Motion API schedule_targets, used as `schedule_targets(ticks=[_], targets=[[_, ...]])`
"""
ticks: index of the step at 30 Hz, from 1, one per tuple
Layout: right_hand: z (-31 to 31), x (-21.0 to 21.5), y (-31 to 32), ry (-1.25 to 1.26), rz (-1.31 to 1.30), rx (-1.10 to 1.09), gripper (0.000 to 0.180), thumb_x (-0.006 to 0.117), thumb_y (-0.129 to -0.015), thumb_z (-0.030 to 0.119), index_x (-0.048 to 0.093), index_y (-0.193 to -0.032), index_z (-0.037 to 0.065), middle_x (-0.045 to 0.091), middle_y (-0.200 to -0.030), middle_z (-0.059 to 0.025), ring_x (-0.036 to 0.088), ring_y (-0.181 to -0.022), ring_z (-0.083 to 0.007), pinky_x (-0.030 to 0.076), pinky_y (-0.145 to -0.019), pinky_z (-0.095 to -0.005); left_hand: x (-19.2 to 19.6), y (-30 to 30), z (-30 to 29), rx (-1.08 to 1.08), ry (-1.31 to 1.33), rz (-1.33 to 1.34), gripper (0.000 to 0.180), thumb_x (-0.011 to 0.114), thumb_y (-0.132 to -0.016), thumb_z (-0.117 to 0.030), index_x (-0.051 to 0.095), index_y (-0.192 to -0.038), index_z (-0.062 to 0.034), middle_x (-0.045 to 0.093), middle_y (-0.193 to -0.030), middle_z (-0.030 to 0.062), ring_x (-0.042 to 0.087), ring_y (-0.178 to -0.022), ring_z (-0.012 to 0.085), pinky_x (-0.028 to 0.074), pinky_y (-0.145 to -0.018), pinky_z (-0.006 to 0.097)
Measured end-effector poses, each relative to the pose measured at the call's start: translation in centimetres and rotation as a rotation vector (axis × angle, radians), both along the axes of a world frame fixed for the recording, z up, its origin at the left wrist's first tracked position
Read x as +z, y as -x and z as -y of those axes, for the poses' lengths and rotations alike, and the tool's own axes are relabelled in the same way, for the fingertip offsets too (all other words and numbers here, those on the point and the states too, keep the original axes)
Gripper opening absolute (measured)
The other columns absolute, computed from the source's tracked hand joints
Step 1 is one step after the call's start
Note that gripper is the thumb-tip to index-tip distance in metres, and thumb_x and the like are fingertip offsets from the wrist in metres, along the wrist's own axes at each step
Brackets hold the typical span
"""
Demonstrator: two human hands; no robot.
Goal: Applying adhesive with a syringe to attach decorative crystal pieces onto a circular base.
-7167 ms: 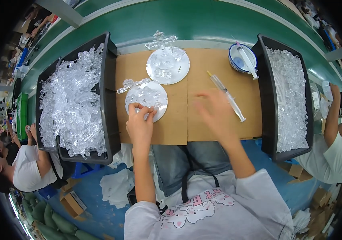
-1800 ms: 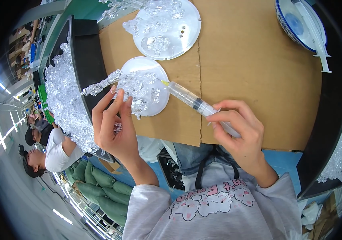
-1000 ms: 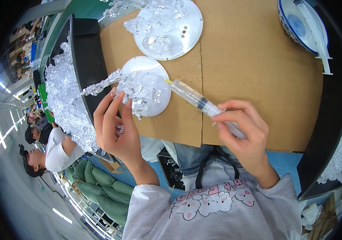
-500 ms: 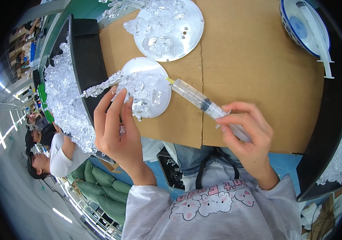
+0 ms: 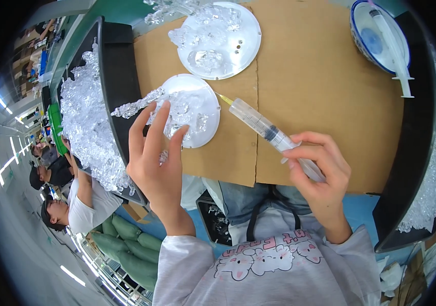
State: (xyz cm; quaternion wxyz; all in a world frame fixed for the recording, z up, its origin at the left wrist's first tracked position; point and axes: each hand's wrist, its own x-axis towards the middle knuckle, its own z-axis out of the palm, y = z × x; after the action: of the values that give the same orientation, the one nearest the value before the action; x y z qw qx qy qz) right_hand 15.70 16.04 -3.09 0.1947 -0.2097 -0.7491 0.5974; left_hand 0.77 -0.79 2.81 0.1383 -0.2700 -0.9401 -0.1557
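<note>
- the right hand point(image 5: 316, 171) is closed around the rear of a clear syringe point(image 5: 267, 131); its yellow needle tip sits just off the right edge of the near white plate point(image 5: 193, 118); if the grip slips on that smooth barrel, i judge the tip could swing wide of the pieces or scratch the cardboard mat point(image 5: 314, 81)
- the left hand point(image 5: 155, 155) has its fingers spread over the plate and seems to pinch a small clear crystal piece point(image 5: 163, 157) at its edge; how firmly, i cannot tell; a loose pinch could let it drop off the table edge
- those fingers lie near the needle's line; a quick thrust might prick them
- a clear beaded strand point(image 5: 137, 105) overhangs the plate toward the black tray point(image 5: 116, 81) of crystals; a nudge from the left hand could sweep it in
- too hard a press on the plunger could flood the heaped pieces
</note>
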Motion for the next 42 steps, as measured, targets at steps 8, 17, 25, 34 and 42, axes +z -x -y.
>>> schedule_targets(ticks=[8, 17, 25, 34, 42], targets=[[-0.6, -0.3, -2.4, 0.034, -0.019, 0.001, 0.016, 0.062, -0.076, -0.01, 0.065, -0.089, -0.002, 0.06, -0.105, -0.0134, 0.062, -0.08, -0.0144, 0.049, -0.067, -0.0242, 4.4, 2.1, 1.2, 0.039, -0.01, 0.067, 0.049, 0.078, -0.066, -0.003, 0.067, -0.113, -0.0104, 0.063, -0.116, 0.0078, 0.044, -0.055, 0.008, 0.036, -0.05, 0.023], [-2.1, -0.9, -5.2, 0.265, -0.027, -0.116, 0.016, 0.059, -0.08, -0.009, 0.063, -0.094, -0.003, 0.057, -0.11, -0.012, 0.062, -0.075, -0.0117, 0.046, -0.053, -0.0188, 5.8, 7.3, 1.2, -0.007, 0.237, 0.293, 0.021, 0.074, -0.072, -0.011, 0.072, -0.092, -0.0086, 0.054, -0.052, 0.004, 0.038, -0.045, 0.0107, 0.032, -0.045, 0.027], [-3.6, -2.5, -5.9, 0.371, -0.061, -0.145, 0.014, 0.06, -0.081, -0.007, 0.062, -0.094, -0.002, 0.057, -0.111, -0.0113, 0.062, -0.074, -0.0107, 0.04, -0.048, -0.0161, 17.1, 14.3, 1.5, 0.003, -0.068, 0.18, 0.018, 0.074, -0.078, -0.015, 0.072, -0.094, -0.0065, 0.06, -0.065, -0.0051, 0.039, -0.051, 0.0001, 0.026, -0.048, 0.017], [-3.8, -1.9, -5.6, 0.415, -0.056, -0.115, 0.014, 0.062, -0.081, -0.004, 0.063, -0.094, -0.001, 0.057, -0.111, -0.013, 0.063, -0.072, -0.0109, 0.041, -0.045, -0.0159, 13.0, 30.6, -11.5, -0.161, -0.078, 0.236, 0.024, 0.078, -0.072, -0.027, 0.072, -0.08, -0.0055, 0.057, -0.058, -0.0021, 0.046, -0.046, 0.0072, 0.036, -0.04, 0.025], [-4.4, -0.1, -0.6, 0.282, -0.058, -0.127, 0.016, 0.063, -0.079, -0.006, 0.062, -0.095, -0.002, 0.057, -0.111, -0.0113, 0.065, -0.084, -0.0158, 0.051, -0.064, -0.0219, 0.6, 34.0, -14.9, -0.224, -0.013, 0.437, 0.033, 0.077, -0.073, -0.036, 0.074, -0.09, -0.0085, 0.062, -0.065, -0.0033, 0.038, -0.043, 0.0035, 0.025, -0.037, 0.022]])
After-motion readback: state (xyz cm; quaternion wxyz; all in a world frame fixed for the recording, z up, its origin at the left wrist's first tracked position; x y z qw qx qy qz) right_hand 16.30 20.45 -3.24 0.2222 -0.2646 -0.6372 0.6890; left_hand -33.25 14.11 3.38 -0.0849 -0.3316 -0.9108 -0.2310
